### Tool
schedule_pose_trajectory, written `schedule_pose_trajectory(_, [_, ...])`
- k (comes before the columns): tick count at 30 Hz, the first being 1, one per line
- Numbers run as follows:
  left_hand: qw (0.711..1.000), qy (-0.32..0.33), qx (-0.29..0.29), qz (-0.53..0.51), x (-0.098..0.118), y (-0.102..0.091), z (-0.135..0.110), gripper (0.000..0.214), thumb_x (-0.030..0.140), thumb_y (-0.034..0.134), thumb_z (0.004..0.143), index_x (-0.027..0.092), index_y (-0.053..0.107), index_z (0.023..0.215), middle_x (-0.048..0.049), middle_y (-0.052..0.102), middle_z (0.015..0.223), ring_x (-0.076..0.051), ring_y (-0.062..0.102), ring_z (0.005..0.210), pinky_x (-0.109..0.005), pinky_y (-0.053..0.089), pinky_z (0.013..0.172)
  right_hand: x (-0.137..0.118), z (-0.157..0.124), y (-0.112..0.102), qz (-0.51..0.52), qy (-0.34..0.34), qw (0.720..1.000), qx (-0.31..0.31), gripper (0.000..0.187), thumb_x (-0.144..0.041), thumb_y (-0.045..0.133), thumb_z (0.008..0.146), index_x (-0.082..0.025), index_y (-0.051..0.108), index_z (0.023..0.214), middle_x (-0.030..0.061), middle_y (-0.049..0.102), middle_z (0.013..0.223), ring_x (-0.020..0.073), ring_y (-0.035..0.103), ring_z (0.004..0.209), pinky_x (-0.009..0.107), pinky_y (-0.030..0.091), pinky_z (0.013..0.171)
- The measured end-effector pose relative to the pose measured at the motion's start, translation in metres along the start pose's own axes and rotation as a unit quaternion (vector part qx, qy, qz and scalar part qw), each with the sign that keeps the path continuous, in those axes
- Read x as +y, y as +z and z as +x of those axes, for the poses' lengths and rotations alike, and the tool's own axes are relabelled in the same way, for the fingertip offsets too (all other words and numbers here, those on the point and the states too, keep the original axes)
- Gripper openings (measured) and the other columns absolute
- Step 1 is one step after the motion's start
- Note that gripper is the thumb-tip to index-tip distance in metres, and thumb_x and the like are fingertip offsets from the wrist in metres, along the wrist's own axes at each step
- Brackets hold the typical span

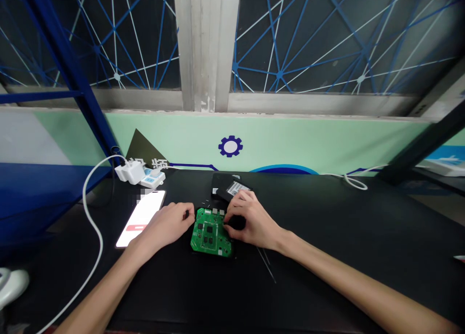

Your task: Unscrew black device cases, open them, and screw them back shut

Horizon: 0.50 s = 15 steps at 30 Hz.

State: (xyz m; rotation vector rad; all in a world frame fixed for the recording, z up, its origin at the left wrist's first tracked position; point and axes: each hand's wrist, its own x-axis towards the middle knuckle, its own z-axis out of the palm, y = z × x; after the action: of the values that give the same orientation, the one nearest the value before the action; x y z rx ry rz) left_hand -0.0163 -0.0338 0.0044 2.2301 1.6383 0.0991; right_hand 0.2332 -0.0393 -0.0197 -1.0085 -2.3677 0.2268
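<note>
A green circuit board (211, 231) lies flat on the black table, with dark chips and metal ports along its far edge. My left hand (172, 222) is closed at the board's left edge, fingertips against its upper corner. On the opposite side, my right hand (250, 220) pinches thumb and index finger together at the board's right edge. Behind my right hand sit black casing pieces (222, 181), one bearing a white label. A few tiny screws (206, 202) lie just beyond the board. Metal tweezers (267, 264) rest partly under my right hand.
A lit phone (140, 220) lies beside my left forearm. White plugs (131, 172) and a small white box (152, 178) stand at the back left, with a white cable (95, 227) curving forward. Another white cable (354, 181) lies at the back right. A blue post (89, 116) rises on the left.
</note>
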Motion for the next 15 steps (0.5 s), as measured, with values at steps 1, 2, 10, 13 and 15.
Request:
schedule_pose_trajectory(1, [1.000, 0.000, -0.001, -0.001, -0.0002, 0.0001, 0.0001, 0.022, 0.035, 0.041, 0.092, 0.025, 0.053, 0.077, 0.0005, 0.058, 0.068, -0.020, 0.056, 0.065, -0.027, 0.028, 0.056, 0.0004, -0.0001, 0.0000, 0.002, 0.001, 1.000, 0.003, 0.009, -0.018, 0.077, 0.073, -0.021, 0.071, 0.078, 0.0012, 0.069, 0.081, 0.0216, 0.055, 0.089, 0.043, 0.036, 0.093])
schedule_pose_trajectory(2, [1.000, 0.001, 0.000, -0.001, -0.0005, 0.0003, 0.0003, 0.022, 0.034, 0.041, 0.092, 0.025, 0.053, 0.077, 0.0004, 0.058, 0.068, -0.020, 0.056, 0.065, -0.028, 0.028, 0.056, 0.0007, -0.0002, -0.0001, 0.003, 0.001, 1.000, 0.006, 0.009, -0.018, 0.077, 0.074, -0.021, 0.071, 0.079, 0.0010, 0.069, 0.081, 0.0214, 0.055, 0.089, 0.043, 0.036, 0.093])
schedule_pose_trajectory(10, [1.000, 0.015, 0.007, -0.013, -0.0049, 0.0028, 0.0019, 0.025, 0.038, 0.039, 0.095, 0.026, 0.054, 0.079, 0.0016, 0.058, 0.066, -0.019, 0.055, 0.062, -0.027, 0.029, 0.056, 0.0002, -0.0005, 0.0000, 0.014, -0.001, 1.000, 0.006, 0.008, -0.019, 0.077, 0.075, -0.021, 0.070, 0.078, 0.0011, 0.070, 0.082, 0.0220, 0.055, 0.091, 0.044, 0.035, 0.093])
schedule_pose_trajectory(13, [1.000, 0.014, 0.010, -0.014, -0.0048, 0.0029, 0.0022, 0.026, 0.040, 0.039, 0.095, 0.026, 0.054, 0.079, 0.0027, 0.057, 0.063, -0.018, 0.053, 0.059, -0.027, 0.029, 0.054, 0.0002, -0.0008, 0.0008, 0.002, 0.000, 1.000, 0.003, 0.008, -0.019, 0.077, 0.074, -0.021, 0.071, 0.079, 0.0015, 0.070, 0.082, 0.0227, 0.055, 0.091, 0.043, 0.035, 0.093])
schedule_pose_trajectory(15, [1.000, 0.012, 0.009, -0.014, -0.0036, 0.0022, 0.0022, 0.026, 0.040, 0.039, 0.095, 0.026, 0.054, 0.079, 0.0031, 0.056, 0.062, -0.018, 0.052, 0.058, -0.027, 0.029, 0.054, -0.0004, -0.0008, 0.0010, -0.006, 0.000, 1.000, -0.001, 0.009, -0.018, 0.078, 0.073, -0.021, 0.071, 0.079, 0.0015, 0.069, 0.082, 0.0231, 0.054, 0.092, 0.043, 0.035, 0.093])
